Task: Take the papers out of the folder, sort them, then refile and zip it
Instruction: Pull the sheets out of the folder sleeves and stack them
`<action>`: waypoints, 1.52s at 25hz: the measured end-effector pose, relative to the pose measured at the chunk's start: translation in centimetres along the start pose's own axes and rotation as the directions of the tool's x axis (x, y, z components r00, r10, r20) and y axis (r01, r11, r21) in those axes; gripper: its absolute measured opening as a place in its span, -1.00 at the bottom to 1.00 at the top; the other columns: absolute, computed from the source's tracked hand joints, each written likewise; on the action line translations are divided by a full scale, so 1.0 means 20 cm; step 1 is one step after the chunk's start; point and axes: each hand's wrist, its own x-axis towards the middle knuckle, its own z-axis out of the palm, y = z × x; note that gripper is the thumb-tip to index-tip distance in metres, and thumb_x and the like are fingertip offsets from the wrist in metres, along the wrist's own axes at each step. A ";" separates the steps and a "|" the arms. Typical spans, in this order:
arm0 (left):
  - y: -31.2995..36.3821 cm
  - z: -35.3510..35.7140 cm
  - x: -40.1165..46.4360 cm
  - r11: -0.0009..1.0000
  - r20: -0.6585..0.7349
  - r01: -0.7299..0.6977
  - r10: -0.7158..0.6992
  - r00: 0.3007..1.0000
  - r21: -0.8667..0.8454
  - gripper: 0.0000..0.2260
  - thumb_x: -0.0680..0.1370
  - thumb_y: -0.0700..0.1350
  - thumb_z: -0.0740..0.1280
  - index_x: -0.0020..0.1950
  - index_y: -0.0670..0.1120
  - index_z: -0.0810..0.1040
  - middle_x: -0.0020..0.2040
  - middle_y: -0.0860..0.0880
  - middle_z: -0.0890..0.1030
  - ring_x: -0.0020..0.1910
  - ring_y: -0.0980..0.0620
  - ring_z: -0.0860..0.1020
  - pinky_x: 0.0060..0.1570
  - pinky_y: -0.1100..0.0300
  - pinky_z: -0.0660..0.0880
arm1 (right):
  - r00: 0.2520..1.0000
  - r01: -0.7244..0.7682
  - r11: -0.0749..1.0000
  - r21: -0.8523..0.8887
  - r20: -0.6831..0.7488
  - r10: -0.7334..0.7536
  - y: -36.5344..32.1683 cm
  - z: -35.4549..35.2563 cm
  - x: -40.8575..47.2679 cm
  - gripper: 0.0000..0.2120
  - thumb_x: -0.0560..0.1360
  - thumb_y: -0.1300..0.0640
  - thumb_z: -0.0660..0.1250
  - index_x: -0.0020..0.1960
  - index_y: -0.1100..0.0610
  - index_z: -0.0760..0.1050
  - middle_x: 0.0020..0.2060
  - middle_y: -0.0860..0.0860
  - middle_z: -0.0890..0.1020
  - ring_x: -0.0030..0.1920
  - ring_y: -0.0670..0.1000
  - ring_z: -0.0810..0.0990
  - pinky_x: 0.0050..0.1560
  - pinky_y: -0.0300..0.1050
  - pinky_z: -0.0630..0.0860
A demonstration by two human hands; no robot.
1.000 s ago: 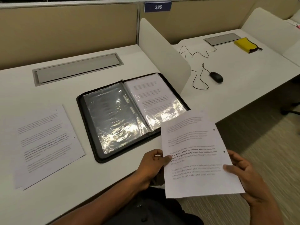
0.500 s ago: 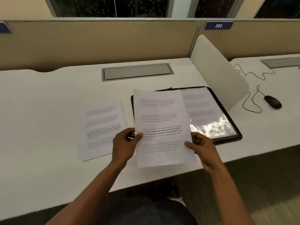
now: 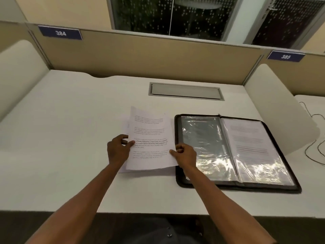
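A black zip folder [image 3: 281,182] lies open on the white desk [image 3: 70,138], its clear plastic sleeves shining. The right sleeve holds a printed page [image 3: 249,138]. Left of the folder lies a stack of printed papers [image 3: 123,170]. Over that stack I hold one printed sheet [image 3: 149,134]. My left hand [image 3: 117,150] pinches its left edge with the thumb on top. The sheet's lower right edge is pinched by my right hand [image 3: 185,154], which sits beside the folder's left border.
A grey cable hatch [image 3: 186,91] is set into the desk behind the papers. White side dividers [image 3: 274,106] stand at left and right, a beige partition at the back. Mouse cables [image 3: 314,147] trail on the neighbouring desk at far right.
Both hands have carried the sheet from in front of the folder leftward, down over the paper stack. The camera view swung left with it.
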 end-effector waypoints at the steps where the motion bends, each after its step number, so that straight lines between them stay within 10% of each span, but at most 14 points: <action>1: -0.03 0.00 0.02 1.000 -0.008 -0.005 0.005 1.000 0.021 -0.71 0.42 -0.03 0.57 0.08 -0.09 0.67 -0.24 0.04 0.62 -0.18 -0.06 0.62 -0.11 0.15 0.49 | 1.000 0.026 0.998 -0.060 -0.010 -0.026 0.00 0.03 0.00 -0.76 0.39 0.09 0.59 0.00 0.11 0.63 -0.23 -0.04 0.64 -0.22 -0.07 0.62 -0.15 -0.24 0.55; 8: -0.12 0.05 0.08 0.991 -0.006 0.009 -0.009 1.000 0.134 -0.69 0.47 -0.07 0.53 0.18 -0.10 0.63 -0.06 -0.07 0.68 -0.07 -0.07 0.61 -0.02 0.13 0.47 | 0.993 0.116 0.957 -0.264 0.008 -0.119 0.02 0.12 0.02 -0.75 0.40 -0.04 0.55 -0.02 0.04 0.61 -0.29 -0.09 0.63 -0.20 -0.07 0.63 -0.10 -0.15 0.56; 15: -0.10 0.09 -0.09 0.985 -0.131 -0.031 0.054 0.990 0.171 -0.67 0.48 -0.15 0.46 0.24 -0.11 0.61 0.22 -0.19 0.54 0.24 -0.22 0.42 0.16 0.02 0.41 | 0.949 0.120 0.991 0.063 -0.300 -0.096 0.12 -0.19 -0.03 -0.78 0.47 0.08 0.51 0.10 0.03 0.62 -0.09 -0.03 0.67 -0.06 -0.05 0.64 0.05 -0.06 0.60; 20: 0.05 0.27 -0.38 0.984 -0.012 -0.169 0.170 0.985 0.055 -0.71 0.48 -0.20 0.48 0.18 -0.03 0.63 0.20 -0.06 0.59 0.26 -0.12 0.44 0.22 0.16 0.32 | 0.742 -0.344 0.924 -0.167 -0.651 0.159 0.54 -0.92 -0.02 -0.31 0.57 0.01 0.37 0.60 0.06 0.14 0.55 0.30 0.14 0.56 0.31 0.07 0.51 0.27 0.13; 24: 0.25 0.53 -0.57 0.955 0.161 -0.291 0.295 0.942 -0.050 -0.69 0.48 -0.18 0.49 0.18 0.07 0.60 0.13 0.12 0.55 0.20 0.00 0.46 0.15 0.01 0.50 | 0.804 -0.520 0.728 -0.446 -0.542 0.243 0.79 -1.18 -0.05 -0.28 0.63 -0.16 0.15 0.64 -0.02 -0.14 0.58 0.34 -0.07 0.59 0.33 -0.19 0.55 0.29 -0.14; 30: 0.56 0.80 -0.74 0.906 0.328 -0.384 0.422 0.845 -0.175 -0.72 0.49 -0.11 0.48 0.15 0.17 0.59 0.11 0.26 0.54 0.18 0.18 0.46 0.18 0.09 0.48 | 0.821 -0.421 0.715 -0.558 -0.569 0.040 0.79 -1.17 -0.05 -0.51 0.64 -0.04 0.20 0.53 0.10 0.35 0.54 0.16 0.32 0.59 0.31 -0.05 0.53 0.36 -0.07; 38: 0.85 1.02 -0.84 0.925 0.520 -0.271 0.374 0.768 -0.265 -0.72 0.51 0.17 0.44 0.18 0.12 0.60 0.08 0.17 0.63 -0.02 0.23 0.60 -0.05 0.14 0.62 | 0.654 0.227 0.863 -0.451 -0.586 -0.478 0.57 -1.08 -0.08 -0.73 0.55 0.21 0.40 0.25 0.17 0.62 0.25 0.06 0.64 0.29 0.06 0.59 0.32 0.10 0.51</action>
